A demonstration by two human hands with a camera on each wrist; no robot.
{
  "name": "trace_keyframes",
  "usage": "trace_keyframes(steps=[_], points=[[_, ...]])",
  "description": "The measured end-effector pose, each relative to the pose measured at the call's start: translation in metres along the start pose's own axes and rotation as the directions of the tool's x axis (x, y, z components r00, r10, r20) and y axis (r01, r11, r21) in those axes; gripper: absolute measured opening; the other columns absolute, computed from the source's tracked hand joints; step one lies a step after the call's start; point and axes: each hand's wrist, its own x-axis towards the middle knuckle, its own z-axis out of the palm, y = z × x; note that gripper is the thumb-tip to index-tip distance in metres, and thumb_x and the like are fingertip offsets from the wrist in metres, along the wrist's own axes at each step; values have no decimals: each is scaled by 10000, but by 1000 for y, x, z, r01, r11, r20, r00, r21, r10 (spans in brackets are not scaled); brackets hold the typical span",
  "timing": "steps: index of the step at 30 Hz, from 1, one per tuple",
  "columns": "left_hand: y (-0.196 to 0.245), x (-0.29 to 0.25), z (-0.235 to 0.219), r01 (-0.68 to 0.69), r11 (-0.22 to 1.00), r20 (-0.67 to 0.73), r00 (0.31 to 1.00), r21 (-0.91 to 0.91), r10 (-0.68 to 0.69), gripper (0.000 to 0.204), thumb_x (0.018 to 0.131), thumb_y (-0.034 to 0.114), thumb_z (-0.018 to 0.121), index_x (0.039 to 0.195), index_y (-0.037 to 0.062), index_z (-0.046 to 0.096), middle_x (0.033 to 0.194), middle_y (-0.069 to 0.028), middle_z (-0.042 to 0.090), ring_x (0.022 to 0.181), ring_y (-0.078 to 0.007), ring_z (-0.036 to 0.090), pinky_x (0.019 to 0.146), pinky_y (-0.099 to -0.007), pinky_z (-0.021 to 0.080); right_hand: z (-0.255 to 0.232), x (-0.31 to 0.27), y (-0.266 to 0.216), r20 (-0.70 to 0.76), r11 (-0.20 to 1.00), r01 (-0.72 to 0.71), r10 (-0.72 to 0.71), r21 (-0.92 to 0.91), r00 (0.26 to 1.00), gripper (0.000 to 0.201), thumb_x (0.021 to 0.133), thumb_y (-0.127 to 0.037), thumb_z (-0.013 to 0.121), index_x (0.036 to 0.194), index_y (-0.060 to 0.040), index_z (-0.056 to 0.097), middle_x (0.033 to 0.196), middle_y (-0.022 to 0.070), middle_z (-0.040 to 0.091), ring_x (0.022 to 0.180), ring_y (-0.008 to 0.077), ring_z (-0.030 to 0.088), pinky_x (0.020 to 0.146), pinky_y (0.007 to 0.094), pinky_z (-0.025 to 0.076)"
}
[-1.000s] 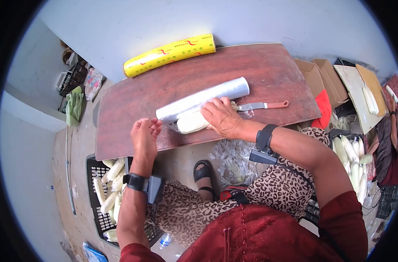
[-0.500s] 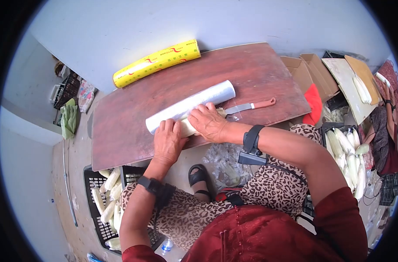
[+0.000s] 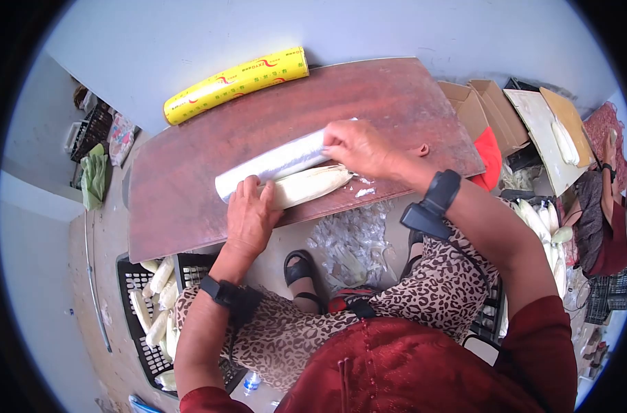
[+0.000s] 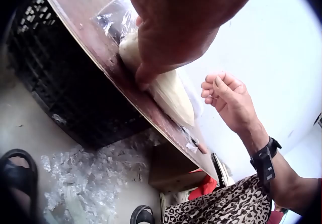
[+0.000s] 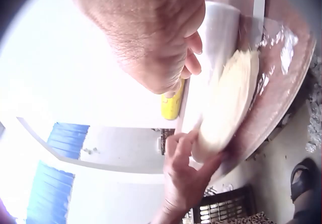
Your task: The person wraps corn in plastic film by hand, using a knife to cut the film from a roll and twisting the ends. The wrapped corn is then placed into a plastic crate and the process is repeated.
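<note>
Jutting from left hand's grip (image 3: 250, 217), corn ear (image 3: 312, 187), beside film roll (image 3: 275, 160)

Yellow roll (image 3: 236, 85) | print: possibly "ZXY…", rest unclear | green characters: illegible

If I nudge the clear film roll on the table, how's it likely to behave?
The film roll would probably roll, being a cylinder lying on its side on the table. Its glossy surface suggests it may feel slick. Pushed toward the table's near edge, it would likely bump the ear of corn lying alongside.
</note>
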Motion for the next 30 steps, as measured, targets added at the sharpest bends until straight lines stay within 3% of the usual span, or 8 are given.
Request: trace_keyframes(steps=[2,5,16,19,22,26,28,30], points=[[1,1,-1,5,1000,-4,1000,-22,-5,589,633,118,794,1165,33,558,1092,-148,507,1007,-331,505,838,-424,444,-16,-13,8,22,997,-81,81,-8,996,226,789,-146,705,886,-5,557,841,140,592,811,293,595,732,414,474],[2,1,-4,8,999,8,1000,-33,-8,573,635,118,791,1152,32,560,1060,-141,504,987,-323,506,826,-411,447,-21,-37,24,137,947,184,-152,-265,979,249,781,-146,722,904,-12,552,865,136,578,825,303,584,739,421,462],[4,4,-5,19,1000,31,999,-17,-19,591,613,98,802,1137,40,536,1008,-136,505,951,-328,522,803,-422,466,4,-68,36,256,894,155,-47,-421,966,230,797,-189,709,888,-49,550,924,120,517,941,330,554,819,473,414],[5,3,-6,22,1000,34,999,-21,-22,588,617,102,801,1138,38,537,1010,-135,506,956,-325,520,809,-420,464,0,-68,35,385,848,207,-3,-489,923,193,795,-165,703,869,-49,567,890,129,551,875,342,580,770,468,438],[5,4,-7,22,999,38,999,-24,-21,586,618,105,801,1138,36,538,1012,-134,506,959,-324,519,813,-417,463,-4,-77,23,509,873,196,68,-446,858,152,775,-146,709,830,-43,612,867,139,606,852,354,619,747,452,488],[4,4,-5,30,1000,52,998,-10,-29,592,616,111,804,1139,35,538,1016,-134,507,959,-324,519,816,-418,465,-6,-80,-6,778,892,35,374,-451,505,237,751,-157,737,912,-26,622,913,145,618,903,357,619,752,444,502],[4,4,-4,32,999,54,998,-13,-31,597,615,115,806,1143,34,539,1019,-134,508,963,-325,519,820,-419,467,0,-85,7,627,913,123,165,-389,762,268,757,-151,744,946,-39,591,942,142,598,891,363,604,741,451,479],[3,4,-4,33,999,53,998,-16,-32,601,615,119,807,1147,34,540,1022,-134,510,966,-325,519,823,-420,468,2,-84,14,446,917,137,49,-375,894,321,754,-147,750,994,-45,563,1002,140,568,920,359,582,754,452,459]])
